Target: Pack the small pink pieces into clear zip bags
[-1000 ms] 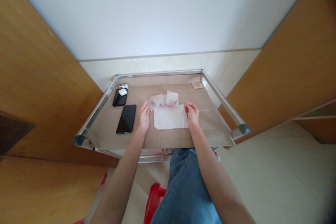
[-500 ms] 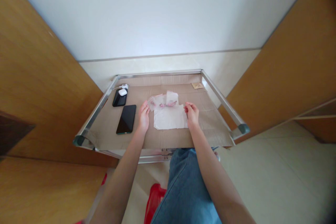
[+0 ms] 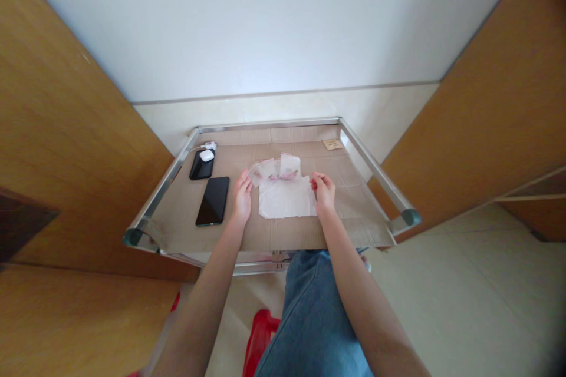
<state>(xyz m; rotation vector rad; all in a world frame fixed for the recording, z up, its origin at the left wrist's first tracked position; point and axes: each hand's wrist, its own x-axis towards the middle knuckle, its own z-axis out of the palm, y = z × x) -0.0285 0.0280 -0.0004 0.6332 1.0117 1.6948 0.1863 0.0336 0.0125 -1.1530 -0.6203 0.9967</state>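
A white sheet [image 3: 285, 199] lies on the cardboard-lined tray table [image 3: 269, 230]. Just beyond it lie small clear plastic bags [image 3: 276, 169] with pink bits inside. My left hand [image 3: 242, 195] rests at the sheet's left edge, fingers together and stretched toward the bags, touching the nearest one. At the sheet's right edge my right hand [image 3: 323, 191] has its fingers curled in a pinch; I cannot make out what, if anything, is between them.
A black phone [image 3: 213, 199] lies left of my left hand. Behind it a white earbud case [image 3: 206, 155] sits on a second dark phone [image 3: 201, 167], with a cable. Metal rails [image 3: 375, 169] frame the tray. Wooden panels stand on both sides. A red stool [image 3: 259, 341] is below.
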